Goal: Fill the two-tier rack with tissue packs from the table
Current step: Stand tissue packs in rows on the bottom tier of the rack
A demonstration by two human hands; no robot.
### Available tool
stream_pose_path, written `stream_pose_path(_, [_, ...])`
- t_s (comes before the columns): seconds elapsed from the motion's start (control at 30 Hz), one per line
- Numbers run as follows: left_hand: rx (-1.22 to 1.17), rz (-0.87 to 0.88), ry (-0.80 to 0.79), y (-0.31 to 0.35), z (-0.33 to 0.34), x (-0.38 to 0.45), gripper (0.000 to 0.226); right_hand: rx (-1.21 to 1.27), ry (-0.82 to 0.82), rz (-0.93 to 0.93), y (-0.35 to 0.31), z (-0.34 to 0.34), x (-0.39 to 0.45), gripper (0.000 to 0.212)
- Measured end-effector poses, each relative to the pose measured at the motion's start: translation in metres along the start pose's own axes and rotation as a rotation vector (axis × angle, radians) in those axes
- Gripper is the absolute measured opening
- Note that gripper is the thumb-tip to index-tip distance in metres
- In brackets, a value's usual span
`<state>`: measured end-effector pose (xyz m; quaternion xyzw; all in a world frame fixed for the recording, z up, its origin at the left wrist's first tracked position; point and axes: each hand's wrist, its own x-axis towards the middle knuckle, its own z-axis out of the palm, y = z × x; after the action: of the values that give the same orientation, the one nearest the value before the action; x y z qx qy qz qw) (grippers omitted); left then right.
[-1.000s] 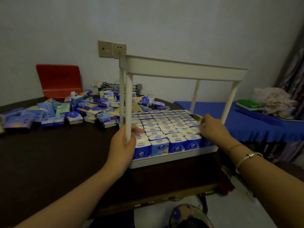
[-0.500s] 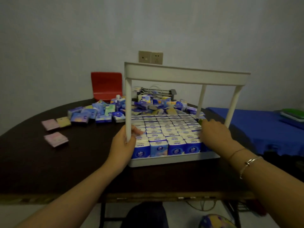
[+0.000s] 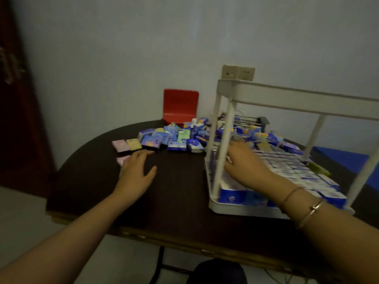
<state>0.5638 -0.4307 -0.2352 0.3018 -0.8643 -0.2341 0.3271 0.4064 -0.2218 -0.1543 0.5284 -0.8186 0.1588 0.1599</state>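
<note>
Rack [image 3: 291, 99] filling is seen at a halfway point: the white two-tier frame is stood on the right part of the dark round table [image 3: 176, 201], its lower tray [image 3: 242, 210] packed edge to edge with upright blue-and-white tissue packs [image 3: 231, 196], while nothing can be seen on the upper tier from below. Loose packs [image 3: 178, 138] are heaped on the table behind and to the left of the rack, with two pale ones, pink [image 3: 120, 144] and yellow [image 3: 133, 144], lying at the heap's left end and a third pink pack [image 3: 122, 159] just nearer. The left hand [image 3: 136, 173] is stretched flat and wide over the table, fingertips at that third pink pack, nothing held. The right hand [image 3: 244, 163] is laid inside the lower tier on the pack tops; its fingers are blurred, so whether anything is pinched cannot be told. A fresh pack is judged to be the next need: a closing of the left fingers round it, then a lift to the upper tier
</note>
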Motion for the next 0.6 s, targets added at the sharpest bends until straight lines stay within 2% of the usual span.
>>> stream_pose_path(0.07, [0.153, -0.074, -0.012, -0.024, -0.010, 0.011, 0.063, 0.204, -0.081, 0.003, 0.003, 0.008, 0.014, 0.013])
stream_pose_path(0.13, [0.233, -0.136, -0.089, -0.043, -0.013, 0.023, 0.073, 0.302, -0.113, -0.015, 0.008, 0.018, 0.025, 0.013])
stream_pose_path(0.23, [0.261, -0.212, -0.214, -0.062, -0.007, 0.038, 0.077, 0.248, -0.122, -0.084, 0.012, 0.034, 0.039, 0.013])
stream_pose_path(0.33, [0.224, -0.167, -0.177, -0.065, 0.002, 0.046, 0.065, 0.170, -0.170, -0.140, 0.012, 0.048, 0.057, 0.026])
stream_pose_path(0.4, [0.113, -0.106, -0.149, -0.059, 0.008, 0.048, 0.055, 0.167, -0.196, -0.146, 0.012, 0.055, 0.070, 0.024])
stream_pose_path(0.47, [-0.100, -0.053, -0.146, -0.043, 0.013, 0.051, 0.038, 0.222, -0.201, -0.152, 0.013, 0.061, 0.080, 0.028])
stream_pose_path(0.53, [-0.346, -0.015, -0.181, -0.018, 0.019, 0.055, 0.022, 0.299, -0.243, -0.163, 0.011, 0.063, 0.088, 0.046])
stream_pose_path(0.6, [-0.516, 0.020, -0.275, 0.007, 0.024, 0.058, 0.020, 0.357, -0.262, -0.204, 0.008, 0.065, 0.093, 0.061])
